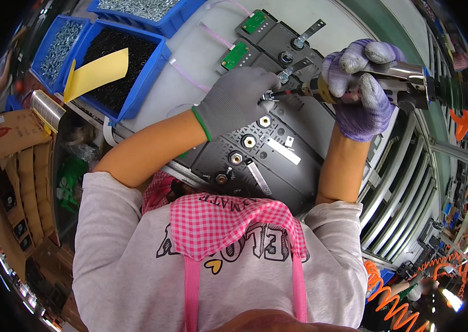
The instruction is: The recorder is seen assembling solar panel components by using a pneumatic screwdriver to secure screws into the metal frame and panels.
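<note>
My left hand (239,95), in a grey glove with a green cuff, reaches over a dark grey panel (300,182). Its fingertips pinch a small metal part (268,96) at the bit end of a power screwdriver (403,71). My right hand (360,88), in a purple and white glove, is wrapped round the screwdriver's body, which lies nearly level and points left. Brass nut fittings (249,141) stand in a row on the panel below my left hand. Beside them lie a white strip (284,151) and a slim metal strip (259,177). Metal tabs (316,27) jut from the panel's far part.
Green circuit boards (235,56) with pale wires sit at the panel's far left. Blue bins (156,55) hold dark and silver screws; a yellow card (98,72) lies on one. A cardboard box (18,133) stands left, curved white rails (405,188) right, orange coiled hoses (394,299) lower right.
</note>
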The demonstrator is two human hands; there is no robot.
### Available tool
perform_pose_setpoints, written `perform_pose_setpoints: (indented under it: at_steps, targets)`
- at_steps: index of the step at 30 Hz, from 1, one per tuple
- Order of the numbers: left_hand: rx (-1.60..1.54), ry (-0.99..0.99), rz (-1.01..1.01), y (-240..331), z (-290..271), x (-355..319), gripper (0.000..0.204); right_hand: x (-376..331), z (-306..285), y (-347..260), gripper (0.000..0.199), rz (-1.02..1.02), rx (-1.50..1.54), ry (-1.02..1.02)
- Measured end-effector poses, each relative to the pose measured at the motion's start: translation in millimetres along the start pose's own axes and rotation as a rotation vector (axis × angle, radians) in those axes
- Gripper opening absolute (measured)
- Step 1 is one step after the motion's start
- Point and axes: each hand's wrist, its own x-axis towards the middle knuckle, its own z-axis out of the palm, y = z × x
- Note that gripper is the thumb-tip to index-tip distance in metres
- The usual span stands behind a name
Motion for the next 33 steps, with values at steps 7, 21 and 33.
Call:
perform_pose_setpoints:
  at_steps: [7,21,33]
  targets:
    - [0.160,-0.159,-0.035,8,-5,9,0.035,-2,3,3,0.043,0.000,-0.001,-0.027]
    - [0.259,-0.207,-0.047,22,-7,13,0.024,0,11,0,0.043,0.066,0.007,-0.001]
    - [0.027,0.008,-0.003,5,9,6,0.028,3,7,5,0.038,0.071,-0.004,0.005]
